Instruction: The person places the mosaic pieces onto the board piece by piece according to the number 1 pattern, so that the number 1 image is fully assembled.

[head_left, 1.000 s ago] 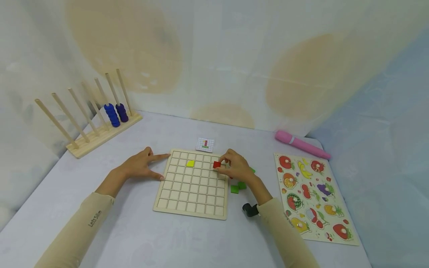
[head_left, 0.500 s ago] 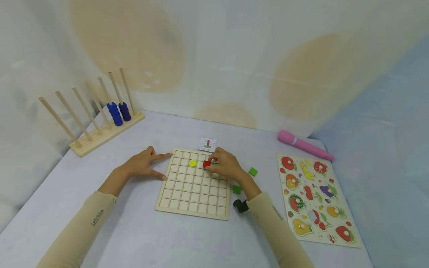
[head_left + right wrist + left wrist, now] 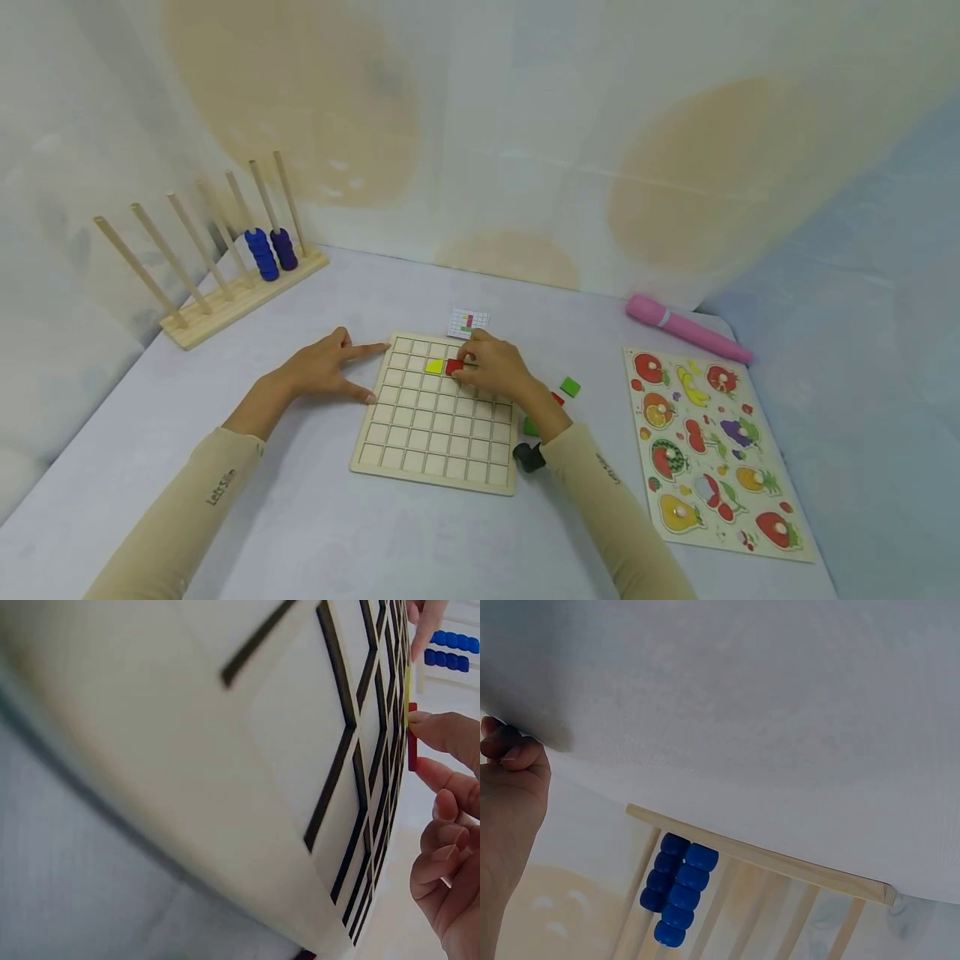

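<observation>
A wooden grid board lies on the table. My left hand rests at its left side, index finger and thumb spread straight against the edge. Thumb and index finger of my right hand pinch a red square tile over the upper rows, right beside a yellow tile lying in a cell. In the right wrist view the red tile stands out edge-on between thumb and finger, close at the board's surface. A small pattern card lies behind the board, partly overlapped by the right hand.
Green tiles and a red one lie right of the board, partly behind the right forearm. A wooden peg stand with blue beads is at back left. A fruit puzzle board and a pink baton-shaped object are at right.
My right hand has carried the red tile leftward over the board, until it sits beside the yellow tile. The left hand stays at the board's edge. The head view shifts slightly.
</observation>
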The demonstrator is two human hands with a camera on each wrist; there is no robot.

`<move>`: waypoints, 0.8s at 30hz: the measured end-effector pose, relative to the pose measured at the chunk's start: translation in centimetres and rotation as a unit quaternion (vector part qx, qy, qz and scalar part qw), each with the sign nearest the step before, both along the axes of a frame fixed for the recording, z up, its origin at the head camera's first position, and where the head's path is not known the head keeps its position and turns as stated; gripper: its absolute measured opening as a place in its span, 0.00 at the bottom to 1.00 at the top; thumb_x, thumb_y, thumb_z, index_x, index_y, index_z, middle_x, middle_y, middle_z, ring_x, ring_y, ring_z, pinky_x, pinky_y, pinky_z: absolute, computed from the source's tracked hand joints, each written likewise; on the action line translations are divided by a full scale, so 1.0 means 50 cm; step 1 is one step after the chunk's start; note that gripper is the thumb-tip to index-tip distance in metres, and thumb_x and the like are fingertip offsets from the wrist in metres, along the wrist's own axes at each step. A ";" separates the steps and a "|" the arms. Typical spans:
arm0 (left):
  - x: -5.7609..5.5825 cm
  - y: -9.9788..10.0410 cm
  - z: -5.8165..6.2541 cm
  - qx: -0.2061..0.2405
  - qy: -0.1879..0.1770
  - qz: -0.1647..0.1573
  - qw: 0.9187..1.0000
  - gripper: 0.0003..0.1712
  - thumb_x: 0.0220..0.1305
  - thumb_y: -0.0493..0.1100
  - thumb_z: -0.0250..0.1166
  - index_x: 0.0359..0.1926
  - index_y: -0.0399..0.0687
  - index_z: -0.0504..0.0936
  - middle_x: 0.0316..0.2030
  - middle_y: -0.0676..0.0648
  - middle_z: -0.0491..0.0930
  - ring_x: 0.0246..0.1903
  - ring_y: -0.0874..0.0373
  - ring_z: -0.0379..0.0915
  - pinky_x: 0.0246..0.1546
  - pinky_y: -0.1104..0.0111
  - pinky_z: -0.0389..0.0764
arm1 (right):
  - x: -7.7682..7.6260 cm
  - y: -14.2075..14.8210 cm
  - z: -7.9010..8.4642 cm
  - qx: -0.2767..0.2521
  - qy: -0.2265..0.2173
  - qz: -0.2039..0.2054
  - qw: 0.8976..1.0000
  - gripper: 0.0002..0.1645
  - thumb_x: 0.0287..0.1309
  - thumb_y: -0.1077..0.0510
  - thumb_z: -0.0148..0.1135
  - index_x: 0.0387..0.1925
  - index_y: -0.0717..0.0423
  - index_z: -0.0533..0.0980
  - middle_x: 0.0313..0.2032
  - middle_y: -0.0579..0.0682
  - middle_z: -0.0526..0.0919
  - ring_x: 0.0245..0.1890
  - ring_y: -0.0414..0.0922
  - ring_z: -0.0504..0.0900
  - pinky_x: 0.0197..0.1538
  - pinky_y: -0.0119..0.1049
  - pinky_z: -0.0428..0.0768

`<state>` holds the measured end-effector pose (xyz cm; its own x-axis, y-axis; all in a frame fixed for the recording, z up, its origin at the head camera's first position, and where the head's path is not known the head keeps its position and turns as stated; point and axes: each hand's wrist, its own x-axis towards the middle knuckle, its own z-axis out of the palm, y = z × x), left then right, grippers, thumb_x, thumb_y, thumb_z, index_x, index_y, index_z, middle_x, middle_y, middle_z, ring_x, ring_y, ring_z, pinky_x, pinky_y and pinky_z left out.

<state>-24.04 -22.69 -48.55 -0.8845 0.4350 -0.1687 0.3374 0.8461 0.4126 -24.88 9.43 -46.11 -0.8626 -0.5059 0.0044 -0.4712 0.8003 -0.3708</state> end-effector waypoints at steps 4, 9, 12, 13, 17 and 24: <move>-0.001 0.002 -0.001 -0.002 0.001 -0.002 1.000 0.58 0.39 0.79 0.70 0.72 0.67 0.66 0.40 0.46 0.63 0.34 0.55 0.61 0.32 0.65 0.63 | 0.001 -0.002 0.002 0.002 -0.003 0.003 1.000 0.16 0.58 0.47 0.71 0.41 0.53 0.84 0.39 0.47 0.77 0.35 0.42 0.76 0.40 0.37 0.77; -0.001 0.002 0.000 -0.004 0.001 0.000 1.000 0.58 0.39 0.79 0.70 0.72 0.67 0.66 0.40 0.46 0.63 0.34 0.55 0.61 0.32 0.65 0.63 | 0.003 -0.004 0.003 0.002 -0.011 -0.004 1.000 0.16 0.57 0.47 0.72 0.42 0.52 0.84 0.37 0.45 0.75 0.34 0.41 0.73 0.39 0.36 0.74; -0.001 0.002 0.002 -0.005 0.002 0.000 1.000 0.58 0.39 0.79 0.70 0.72 0.68 0.66 0.40 0.46 0.63 0.34 0.55 0.61 0.32 0.65 0.63 | 0.004 -0.006 0.001 -0.001 -0.008 -0.005 1.000 0.15 0.57 0.47 0.72 0.40 0.52 0.84 0.36 0.44 0.75 0.33 0.40 0.72 0.37 0.34 0.72; 0.000 0.002 0.002 -0.004 0.003 0.000 1.000 0.58 0.39 0.79 0.70 0.72 0.67 0.66 0.40 0.46 0.63 0.34 0.55 0.61 0.32 0.65 0.63 | 0.004 -0.006 0.001 -0.004 -0.007 -0.005 1.000 0.14 0.57 0.48 0.72 0.39 0.51 0.84 0.35 0.44 0.75 0.33 0.40 0.72 0.37 0.33 0.72; 0.000 0.002 0.001 -0.003 0.001 0.000 1.000 0.58 0.39 0.79 0.70 0.73 0.67 0.66 0.40 0.45 0.63 0.34 0.55 0.61 0.32 0.65 0.63 | 0.004 -0.007 0.001 -0.012 -0.006 -0.005 1.000 0.12 0.57 0.48 0.72 0.37 0.50 0.84 0.34 0.43 0.75 0.32 0.40 0.72 0.35 0.33 0.71; 0.000 0.003 0.003 -0.001 -0.002 0.002 1.000 0.58 0.39 0.78 0.71 0.73 0.67 0.66 0.40 0.45 0.63 0.34 0.55 0.61 0.32 0.65 0.63 | 0.006 -0.007 0.003 -0.007 -0.017 -0.008 1.000 0.12 0.57 0.47 0.71 0.38 0.48 0.83 0.32 0.44 0.75 0.31 0.40 0.71 0.34 0.33 0.69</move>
